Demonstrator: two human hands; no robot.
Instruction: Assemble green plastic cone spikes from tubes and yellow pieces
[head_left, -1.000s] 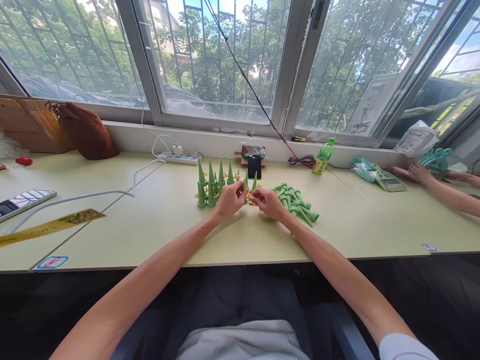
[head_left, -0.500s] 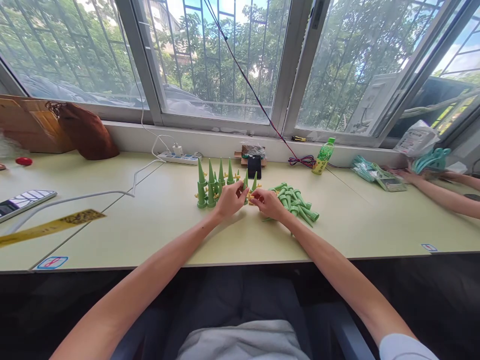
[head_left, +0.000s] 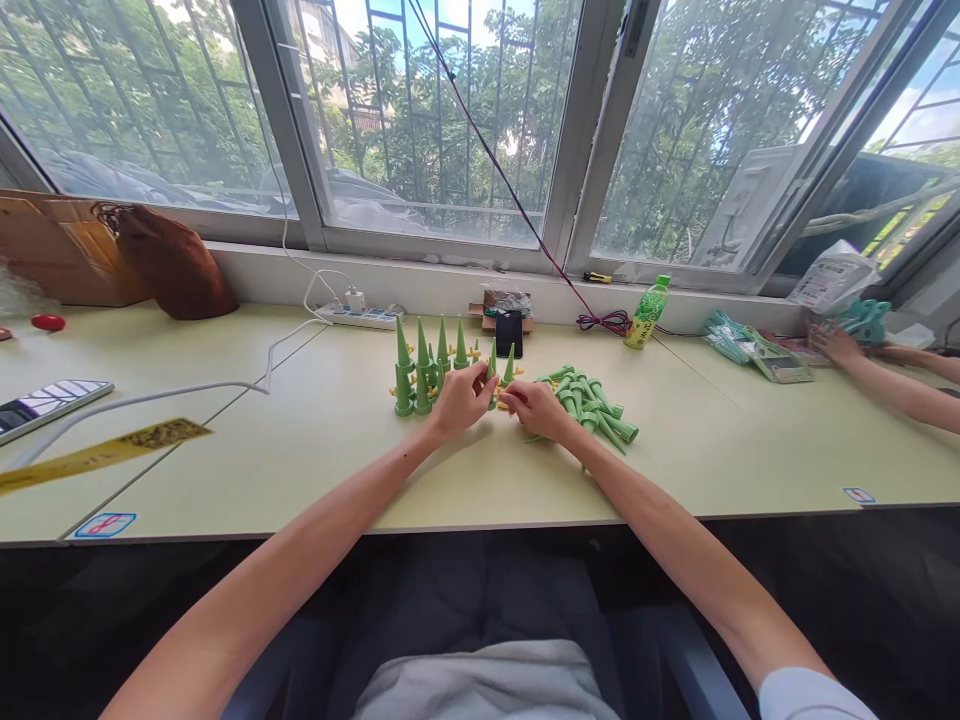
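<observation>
Several green plastic spikes (head_left: 403,392) with small yellow valves on their sides stand upright in rows on the table. At the right end of these rows my left hand (head_left: 463,396) is closed on a green spike (head_left: 492,362), its fingers partly covering it. My right hand (head_left: 534,404) pinches at a yellow valve (head_left: 503,394) low on the spikes, close beside the left fingertips. Just right of that hand lies a loose pile of green spikes (head_left: 592,402), on their sides. Another upright spike (head_left: 510,364) stands behind the gap between my hands.
A black phone (head_left: 508,334) and a green drink bottle (head_left: 649,314) stand toward the window. A power strip (head_left: 360,316) with a white cable lies at the back left. At far right, another person's hands (head_left: 840,346) handle teal items (head_left: 866,320).
My two hands hold nearly the same place, with only slight finger movement by the right. The other person's hand at far right has shifted right onto the teal items.
</observation>
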